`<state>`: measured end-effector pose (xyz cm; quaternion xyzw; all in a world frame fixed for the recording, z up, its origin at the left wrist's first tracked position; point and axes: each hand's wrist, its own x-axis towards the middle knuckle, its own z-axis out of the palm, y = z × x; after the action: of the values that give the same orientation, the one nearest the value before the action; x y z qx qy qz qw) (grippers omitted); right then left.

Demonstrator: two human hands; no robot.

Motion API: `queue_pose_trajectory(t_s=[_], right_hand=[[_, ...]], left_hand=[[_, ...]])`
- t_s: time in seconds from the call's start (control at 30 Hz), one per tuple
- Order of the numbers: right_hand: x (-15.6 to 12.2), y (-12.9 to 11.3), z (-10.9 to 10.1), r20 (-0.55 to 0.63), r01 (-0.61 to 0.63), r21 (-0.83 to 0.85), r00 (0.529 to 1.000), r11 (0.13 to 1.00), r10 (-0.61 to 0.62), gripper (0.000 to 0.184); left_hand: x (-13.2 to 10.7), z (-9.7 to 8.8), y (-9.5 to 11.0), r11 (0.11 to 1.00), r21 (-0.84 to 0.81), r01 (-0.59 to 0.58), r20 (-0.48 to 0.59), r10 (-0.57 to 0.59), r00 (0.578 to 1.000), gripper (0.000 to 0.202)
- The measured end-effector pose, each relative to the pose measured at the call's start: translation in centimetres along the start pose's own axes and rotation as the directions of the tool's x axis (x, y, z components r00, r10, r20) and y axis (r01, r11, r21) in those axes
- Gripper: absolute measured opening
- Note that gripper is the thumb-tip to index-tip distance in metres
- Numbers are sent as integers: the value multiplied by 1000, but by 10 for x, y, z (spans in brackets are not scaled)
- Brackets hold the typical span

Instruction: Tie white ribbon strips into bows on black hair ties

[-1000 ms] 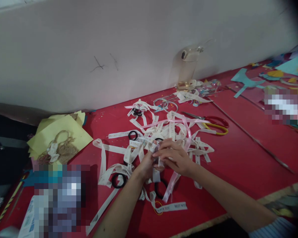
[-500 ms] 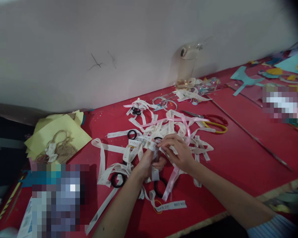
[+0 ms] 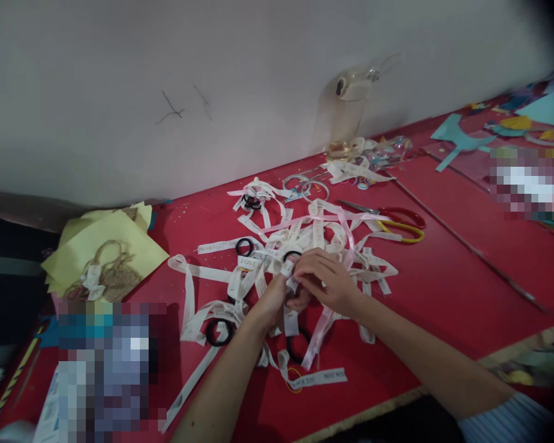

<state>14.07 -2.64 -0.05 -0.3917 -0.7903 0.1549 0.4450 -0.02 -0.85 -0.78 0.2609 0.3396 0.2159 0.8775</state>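
Tabletop (image 3: 466,320) in glossy red runs back to a plain grey wall (image 3: 240,49), its front edge pale and rough. Against the wall stands a tall clear bottle (image 3: 346,120) with a loop at its lid; the base looks amber, though whether that is liquid cannot be told. Beside it lies a clear bag (image 3: 394,151) holding small coloured pieces too blurred to name. Two thin hoops (image 3: 314,200) lie nearby, overlapping. At the left, a hank of twine (image 3: 122,283) tied with a white bow rests on yellow sheets (image 3: 143,243); at the far right are light-blue paper cut-outs (image 3: 461,138).

Over the middle of the table spreads a loose tangle of white printed ribbons (image 3: 321,231), with a pink ribbon (image 3: 348,240) across it and black rings (image 3: 210,334) among it. Scissors (image 3: 367,210) with one red and one yellow handle lie at its right edge. Above the tangle, the person's left hand (image 3: 273,301) pinches a printed strip (image 3: 287,269) between thumb and fingers, just beside a black ring. The right hand (image 3: 330,280) meets it, fingers close together and curled down to the strip; whether their tips grip it cannot be told
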Motion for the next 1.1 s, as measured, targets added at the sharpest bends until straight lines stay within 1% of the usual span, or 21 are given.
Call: queue_pose_trajectory(t_s=[0.17,0.27,0.33,0.4,0.6,0.87,1.0,1.1], right_hand=[[3,0,-2,65,30,-27,997,999,-29,10],[4,0,-2,93,54,-49,994,997,-49,9],[4,1,-1,100,72,-66,993,995,-65,9],[3,1,-1,104,84,-76,992,994,-76,10],[2,2,0,96,83,-86,993,993,-74,9],[3,1,1,82,88,-76,993,993,-82,9],[2,2,1,88,79,-67,993,995,-73,9],[1,3,1,89,77,-62,994,995,-71,10]], left_hand=[[3,-4,-3,999,-53,4,-58,-7,998,54],[4,-4,-2,996,-84,15,-43,-19,999,54],[4,-3,-1,994,-111,1,-33,-5,999,52],[5,-2,-2,991,-135,-19,-30,15,999,50],[8,-4,-5,986,-162,-49,-72,37,997,47],[7,-1,-5,981,-180,-75,-112,55,992,51],[4,1,-2,984,-170,-53,-89,38,995,51],[3,2,-1,984,-165,-67,-97,52,994,51]])
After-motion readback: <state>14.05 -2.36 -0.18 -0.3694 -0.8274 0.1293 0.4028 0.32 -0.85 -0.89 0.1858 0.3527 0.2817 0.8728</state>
